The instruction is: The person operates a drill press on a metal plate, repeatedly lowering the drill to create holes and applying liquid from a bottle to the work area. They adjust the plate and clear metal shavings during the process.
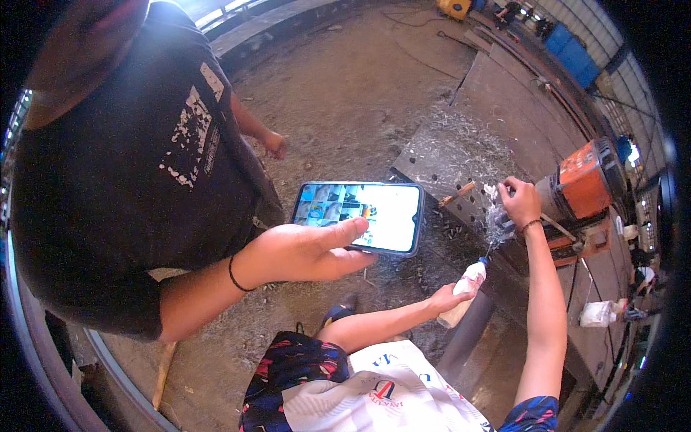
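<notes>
My left hand (444, 299) is wrapped around a plastic squeeze bottle (469, 281) with a pale, milky content. The bottle tilts up toward the drill, its blue-capped nozzle close to the metal shavings (494, 222) around the cutting spot. My right hand (522, 201) is curled with its fingertips together beside the orange drilling machine (581, 180); what it grips, if anything, is hidden. The drill lies in front of me to the right, over a dark steel plate (443, 155) with several round holes. A wooden-handled brush or stick (458, 193) rests on the plate.
A co-worker in a black shirt (137, 180) stands close on my left, holding a smartphone (360, 216) out above my left forearm. Loose shavings cover the plate and dusty floor (338, 86). A white container (597, 314) stands at the right; blue bins (572, 54) are farther back.
</notes>
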`<state>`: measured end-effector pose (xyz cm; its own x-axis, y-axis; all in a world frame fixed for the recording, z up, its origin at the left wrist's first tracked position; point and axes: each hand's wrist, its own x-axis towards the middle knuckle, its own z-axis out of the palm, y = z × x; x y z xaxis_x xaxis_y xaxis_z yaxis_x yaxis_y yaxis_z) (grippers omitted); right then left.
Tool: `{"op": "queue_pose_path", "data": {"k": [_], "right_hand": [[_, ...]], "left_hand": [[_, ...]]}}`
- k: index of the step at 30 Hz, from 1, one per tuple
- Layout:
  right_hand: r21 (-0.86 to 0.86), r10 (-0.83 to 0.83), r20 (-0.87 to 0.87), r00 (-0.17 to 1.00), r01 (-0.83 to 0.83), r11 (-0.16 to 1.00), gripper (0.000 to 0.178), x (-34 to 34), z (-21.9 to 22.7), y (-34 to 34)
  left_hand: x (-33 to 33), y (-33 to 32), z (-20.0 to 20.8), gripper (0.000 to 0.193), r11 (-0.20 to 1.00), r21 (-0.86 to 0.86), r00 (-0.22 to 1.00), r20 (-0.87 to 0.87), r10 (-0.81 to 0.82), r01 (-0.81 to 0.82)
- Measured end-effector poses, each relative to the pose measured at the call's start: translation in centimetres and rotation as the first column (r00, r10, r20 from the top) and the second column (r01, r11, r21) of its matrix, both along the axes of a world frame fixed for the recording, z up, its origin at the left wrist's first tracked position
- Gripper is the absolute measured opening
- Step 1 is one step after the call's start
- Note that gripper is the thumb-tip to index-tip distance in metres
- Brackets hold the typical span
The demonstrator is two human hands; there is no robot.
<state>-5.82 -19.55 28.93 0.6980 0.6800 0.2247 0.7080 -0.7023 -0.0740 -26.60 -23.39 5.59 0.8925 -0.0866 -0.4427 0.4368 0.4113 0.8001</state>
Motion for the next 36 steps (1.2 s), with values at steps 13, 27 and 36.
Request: {"op": "queue_pose_path", "data": {"k": [13, 27, 36], "right_hand": [[-0.072, -0.052, 0.027, 0.998, 0.053, 0.996, 0.028, 0.7, -0.4, -0.6], [-0.018, 0.031, 0.079, 0.996, -0.030, 0.999, 0.034, 0.0, -0.2, 0.5], [0.011, -0.018, 0.087, 0.996, 0.017, 1.000, 0.027, -1.0, 0.4, -0.2]], "left_hand": [[0.0, 1.4, -0.2, 0.065, 0.996, -0.088, 1.000, -0.007, 0.008, -0.009], [-0.5, 1.1, -2.1, 0.057, 0.997, -0.050, 0.998, 0.021, 0.067, -0.066], [-1.0, 1.8, -0.9, 0.090, 0.998, 0.059, 0.998, 0.053, -0.038, 0.035]]}}
